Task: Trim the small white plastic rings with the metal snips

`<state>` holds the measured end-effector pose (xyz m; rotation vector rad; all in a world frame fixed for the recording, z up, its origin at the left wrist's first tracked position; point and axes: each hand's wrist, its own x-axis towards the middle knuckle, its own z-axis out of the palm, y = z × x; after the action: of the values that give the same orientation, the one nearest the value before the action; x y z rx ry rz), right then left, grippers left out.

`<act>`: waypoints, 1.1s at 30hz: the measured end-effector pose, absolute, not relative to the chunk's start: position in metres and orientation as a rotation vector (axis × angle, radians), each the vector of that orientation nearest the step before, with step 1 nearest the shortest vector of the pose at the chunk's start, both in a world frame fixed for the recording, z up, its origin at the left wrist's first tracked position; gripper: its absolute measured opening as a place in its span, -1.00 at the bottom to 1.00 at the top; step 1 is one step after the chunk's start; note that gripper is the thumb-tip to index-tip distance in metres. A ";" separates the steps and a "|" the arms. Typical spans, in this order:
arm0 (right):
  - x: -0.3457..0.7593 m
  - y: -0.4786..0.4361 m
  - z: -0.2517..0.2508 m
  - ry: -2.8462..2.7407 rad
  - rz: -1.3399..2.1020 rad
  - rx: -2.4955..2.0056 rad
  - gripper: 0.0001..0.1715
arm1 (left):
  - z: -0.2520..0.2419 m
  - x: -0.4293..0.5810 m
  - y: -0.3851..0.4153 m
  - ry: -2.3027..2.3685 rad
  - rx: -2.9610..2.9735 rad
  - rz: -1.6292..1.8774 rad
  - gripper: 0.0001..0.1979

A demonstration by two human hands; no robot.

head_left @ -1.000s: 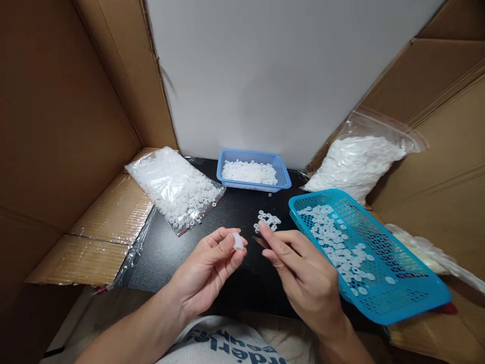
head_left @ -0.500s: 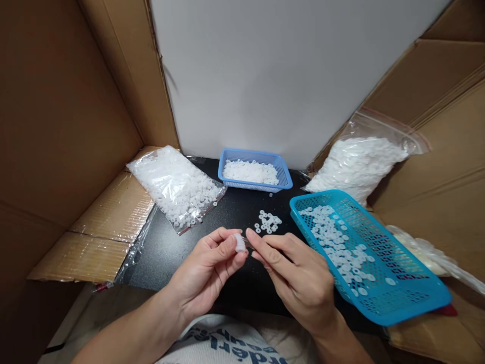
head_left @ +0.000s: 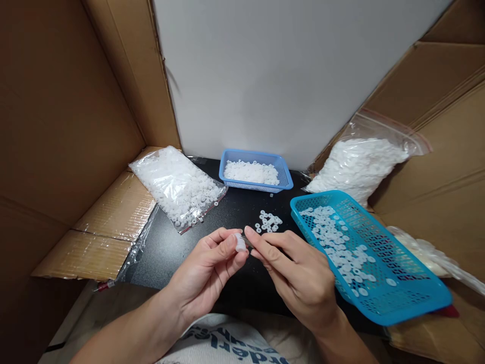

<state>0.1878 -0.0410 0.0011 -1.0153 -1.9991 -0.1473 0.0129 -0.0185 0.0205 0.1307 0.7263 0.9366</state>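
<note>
My left hand (head_left: 206,270) pinches a small white plastic piece (head_left: 240,243) between thumb and fingertips, held above the black table (head_left: 197,247). My right hand (head_left: 299,275) is closed round a thin dark tool whose tip touches that piece. Just beyond the fingers lies a small cluster of loose white rings (head_left: 267,222) on the table.
A teal basket (head_left: 401,298) with several white rings sits tilted at the right. A smaller blue basket (head_left: 284,177) of rings stands at the back. Bags of white parts lie at the left (head_left: 176,184) and right (head_left: 359,164). Cardboard walls enclose the sides.
My right hand has moved left from near the loose rings until its tool meets the piece in my left hand. The left hand has barely moved.
</note>
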 end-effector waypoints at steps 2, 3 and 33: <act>0.187 -0.041 0.002 -1.995 -0.134 -1.015 -0.43 | 0.021 0.013 -0.019 0.726 0.132 0.944 -0.89; 0.187 -0.042 0.002 -1.997 -0.131 -1.016 -0.45 | 0.022 0.013 -0.019 0.725 0.134 0.947 -0.89; 0.185 -0.041 0.010 -2.024 -0.151 -1.017 -0.44 | 0.020 0.008 -0.020 0.674 0.148 0.930 -0.88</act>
<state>0.1846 -0.0413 0.0095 -1.0175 -2.0244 -0.1509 0.0085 -0.0199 0.0201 0.1481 0.6742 0.9299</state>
